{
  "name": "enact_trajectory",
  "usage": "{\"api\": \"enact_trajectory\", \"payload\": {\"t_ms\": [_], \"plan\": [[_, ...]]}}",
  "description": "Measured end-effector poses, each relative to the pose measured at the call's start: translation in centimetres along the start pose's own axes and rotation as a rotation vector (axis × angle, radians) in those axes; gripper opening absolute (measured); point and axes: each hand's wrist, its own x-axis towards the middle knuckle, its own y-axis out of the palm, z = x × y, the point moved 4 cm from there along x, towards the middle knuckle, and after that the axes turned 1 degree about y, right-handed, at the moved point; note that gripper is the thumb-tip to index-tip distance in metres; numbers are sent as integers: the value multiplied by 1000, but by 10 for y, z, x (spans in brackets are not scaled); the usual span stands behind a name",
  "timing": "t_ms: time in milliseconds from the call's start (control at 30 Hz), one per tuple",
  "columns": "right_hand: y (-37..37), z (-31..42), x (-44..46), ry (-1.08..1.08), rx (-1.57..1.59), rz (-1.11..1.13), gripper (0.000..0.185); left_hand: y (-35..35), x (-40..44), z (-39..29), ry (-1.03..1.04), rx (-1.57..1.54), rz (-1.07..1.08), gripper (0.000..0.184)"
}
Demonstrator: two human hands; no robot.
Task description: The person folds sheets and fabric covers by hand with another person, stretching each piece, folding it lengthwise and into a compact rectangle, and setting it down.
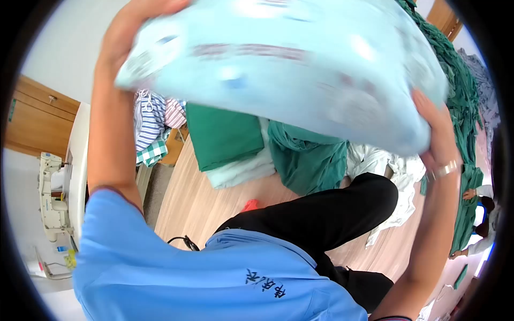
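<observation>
A large pale-blue pillow-like bundle [278, 69] with printed patterns is held up across the top of the view, blurred by motion. My left hand [134, 24] grips its upper left end, fingers partly cut off by the frame edge. At the right end my right hand [436, 128], with a bracelet at the wrist, is closed on the lower right corner. Below the bundle lie a folded green cloth [225, 134] on pale folded fabric [243, 170] and a crumpled green cloth [310, 160].
White crumpled cloth [404, 187] lies on the wooden floor. Striped clothes [151, 120] are at the left, near a sewing machine [53, 198]. A long green fabric pile [460, 101] runs down the right side, where another person's hand [469, 193] reaches in.
</observation>
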Motion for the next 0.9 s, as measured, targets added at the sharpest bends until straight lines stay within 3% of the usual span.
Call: {"api": "enact_trajectory", "payload": {"t_ms": [33, 67, 100, 133, 167, 233, 267, 300, 333, 367, 400, 433, 500, 567, 633, 767, 900], "plan": [[26, 9, 13, -2, -52, 109, 39, -39, -21, 2, 74, -2, -144, 32], [35, 6, 33, 21, -310, 118, 36, -66, -46, 12, 30, -66, -241, 37], [51, 8, 41, -201, -604, 68, 37, -62, -72, 22, -30, -188, -342, 45], [61, 4, 45, -301, -652, 49, 41, -58, -87, 33, 43, -144, -465, 52], [62, -3, 39, -257, -640, 50, 45, -75, -98, 61, -54, -207, -474, 58], [63, -37, 29, -315, -480, 122, 39, -110, -122, 133, -32, 35, -790, 55], [59, -56, 21, -363, -540, 152, 37, -118, -133, 189, -30, -26, -848, 51], [51, -70, 3, -291, -616, 160, 34, -161, -154, 281, -281, -5, -977, 45], [38, -80, -18, -247, -646, 169, 33, -93, -169, 288, -432, -61, -957, 34], [26, -90, -37, -204, -663, 185, 32, -126, -193, 394, -715, -320, -707, 27], [8, -96, -57, -152, -640, 148, 30, -92, -208, 410, -987, -317, -485, 23], [-26, -109, -60, -70, -589, 120, 29, -62, -206, 441, -1213, -187, -440, 22], [-65, -115, -113, 186, -233, -28, 26, 38, -186, 391, -1058, -7, -147, 23], [-101, -108, -166, 337, -203, -241, 25, 96, -163, 375, -941, -35, 119, 19], [-134, -106, -213, 324, -120, -471, 24, 139, -124, 362, -750, 38, 313, 11], [-174, -108, -306, 306, 62, -798, 22, 215, -54, 327, -604, 153, 410, 14], [-190, -137, -372, 220, 200, -966, 21, 304, -4, 345, -583, 228, 554, 21]]}}
